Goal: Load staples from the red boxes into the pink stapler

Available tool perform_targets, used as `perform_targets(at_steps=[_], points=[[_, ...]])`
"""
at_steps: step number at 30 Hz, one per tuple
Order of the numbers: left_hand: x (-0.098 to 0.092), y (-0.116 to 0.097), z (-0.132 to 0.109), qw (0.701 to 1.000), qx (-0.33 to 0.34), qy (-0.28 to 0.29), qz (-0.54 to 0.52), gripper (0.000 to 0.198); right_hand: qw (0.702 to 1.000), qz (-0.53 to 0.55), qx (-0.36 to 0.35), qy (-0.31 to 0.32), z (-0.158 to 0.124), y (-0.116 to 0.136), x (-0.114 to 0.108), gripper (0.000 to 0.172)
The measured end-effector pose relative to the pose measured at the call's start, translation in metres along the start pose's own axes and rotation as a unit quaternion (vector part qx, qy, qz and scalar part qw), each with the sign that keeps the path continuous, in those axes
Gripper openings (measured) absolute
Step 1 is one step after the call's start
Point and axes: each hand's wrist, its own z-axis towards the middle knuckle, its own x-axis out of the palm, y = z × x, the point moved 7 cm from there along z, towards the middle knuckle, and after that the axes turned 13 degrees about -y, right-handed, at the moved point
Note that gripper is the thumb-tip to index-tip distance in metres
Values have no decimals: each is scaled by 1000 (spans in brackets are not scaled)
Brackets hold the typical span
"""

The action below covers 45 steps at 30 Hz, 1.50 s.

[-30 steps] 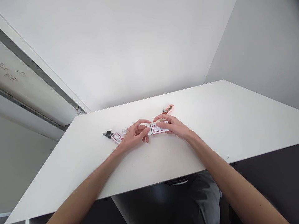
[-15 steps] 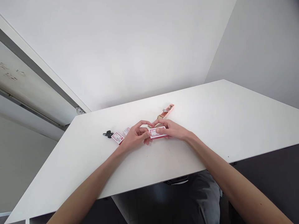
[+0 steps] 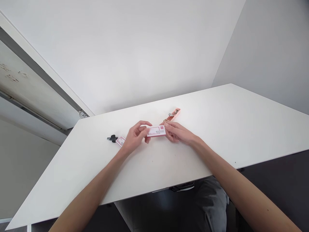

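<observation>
A small flat white box with red edging and print (image 3: 156, 130) is held just above the table, level, between my two hands. My left hand (image 3: 137, 138) pinches its left end with thumb and fingers, the thumb on top. At the other end, my right hand (image 3: 178, 132) grips the right edge, its thumb near the upper corner. Print on the box is too blurred to read. Partly hidden behind my left hand lies another white and red box or card (image 3: 120, 140).
Beyond my right hand lies a narrow pink open container (image 3: 174, 114) with small metallic pieces. A small black object with a silvery tip (image 3: 112, 138) rests at the left. The white table (image 3: 207, 109) meets a wall at its back edge; its front edge runs below my forearms.
The box has turned so a different printed layout shows, and it has moved slightly left and away from me. My right thumb has shifted from its top face to its right end.
</observation>
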Motion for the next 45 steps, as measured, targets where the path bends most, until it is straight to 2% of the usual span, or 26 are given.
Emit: perform_targets(at_steps=[2, 5, 7, 8, 11, 13, 15, 16, 18, 21, 24, 27, 31, 34, 37, 39, 41, 45], points=[[-22, -1, 9, 996, 20, -88, 3, 28, 1000, 20, 2, -7, 0, 1, -1, 50], [-54, 1, 17, 974, 42, -217, 54, 31, 999, 41, 8, -15, 1, 1, -4, 50], [-67, 4, 20, 956, 55, -258, 126, 34, 999, 50, 8, -20, 1, 2, -6, 50], [-69, 6, 21, 949, 60, -260, 165, 35, 998, 53, 8, -24, 1, 2, -7, 50], [-65, 17, 26, 931, 79, -211, 286, 37, 998, 55, 10, -37, 1, 2, -9, 49], [-61, 21, 26, 901, 106, -197, 371, 38, 997, 55, 6, -47, 2, 2, -11, 48], [-57, 20, 24, 868, 143, -200, 431, 39, 995, 48, -11, -84, 4, 2, -15, 47], [-54, 19, 22, 860, 159, -197, 444, 39, 991, 39, -28, -123, 4, 2, -21, 47], [-44, 18, 20, 861, 179, -159, 448, 35, 968, 2, -69, -240, 3, 3, -38, 47], [-29, 17, 16, 871, 188, -91, 444, 29, 896, -77, -113, -422, -7, 4, -64, 43], [-28, 16, 15, 871, 185, -69, 450, 25, 842, -138, -112, -509, -13, 0, -78, 27], [-36, 17, 18, 864, 183, -68, 463, 17, 829, -162, -77, -530, -11, -9, -86, 18], [-37, 12, 16, 863, 209, -99, 448, 24, 824, -194, -54, -530, -7, -15, -88, 26], [-17, 0, 4, 870, 271, -103, 398, 29, 829, -211, -52, -515, -5, -15, -85, 33], [12, -7, -10, 861, 329, -48, 385, 34, 838, -223, -50, -495, -3, -15, -81, 39], [24, -7, -16, 851, 349, -22, 391, 36, 840, -227, -47, -491, -3, -14, -80, 39], [30, -5, -19, 845, 363, -18, 393, 34, 840, -226, -39, -492, -3, -14, -79, 34], [30, 0, -16, 833, 384, -56, 393, 25, 848, -236, -25, -473, -1, -16, -74, 17]])
